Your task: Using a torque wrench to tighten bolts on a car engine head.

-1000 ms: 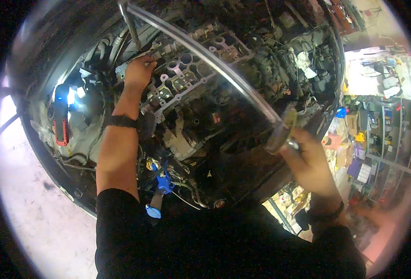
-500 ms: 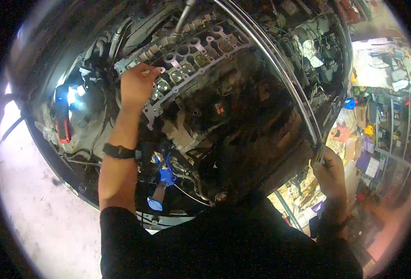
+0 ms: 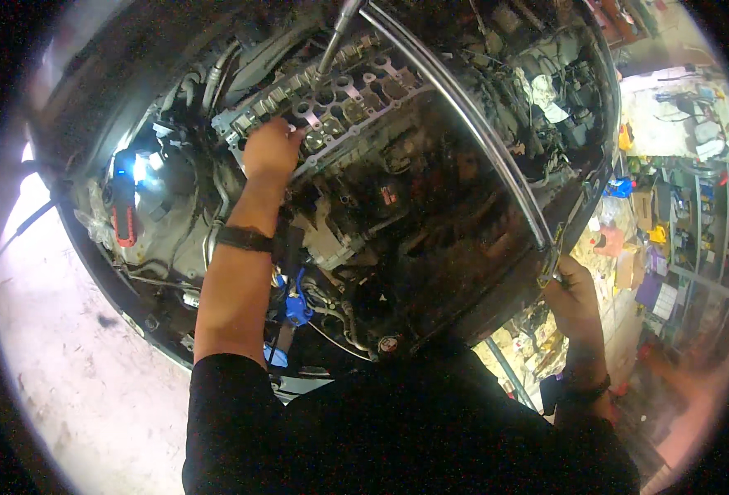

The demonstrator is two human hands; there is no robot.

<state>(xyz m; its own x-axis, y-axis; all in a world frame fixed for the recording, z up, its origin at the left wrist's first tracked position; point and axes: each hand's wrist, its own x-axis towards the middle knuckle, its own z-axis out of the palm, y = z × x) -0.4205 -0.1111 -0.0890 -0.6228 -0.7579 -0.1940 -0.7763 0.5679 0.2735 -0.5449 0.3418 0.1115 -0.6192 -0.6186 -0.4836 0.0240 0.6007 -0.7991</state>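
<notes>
My left hand (image 3: 272, 150) is closed over the near left part of an engine's cylinder head (image 3: 329, 153), its fingertips together beside the round openings. Whether anything is pinched in them is hidden. At the right, my right hand (image 3: 575, 297) wraps round the handle end of a long chrome beam-type torque wrench (image 3: 473, 124) with two parallel bars. A flat plate sits on the wrench just ahead of my fingers. From the wrench's far end an extension bar (image 3: 332, 51) slants down to the cylinder head; its lower tip is hard to make out among the metal parts.
A lit red-and-black work lamp (image 3: 122, 206) stands in the bay's left side. Nearer lie a blue cap (image 3: 298, 310) and dark hoses. The bay's front edge runs close to my body. Shelves (image 3: 698, 210) with boxes and a cluttered bench (image 3: 686, 115) are at the right.
My left hand has shifted right and slightly nearer over the cylinder head, still closed. The wrench's handle end and my right hand have moved a little left. The view has shifted slightly.
</notes>
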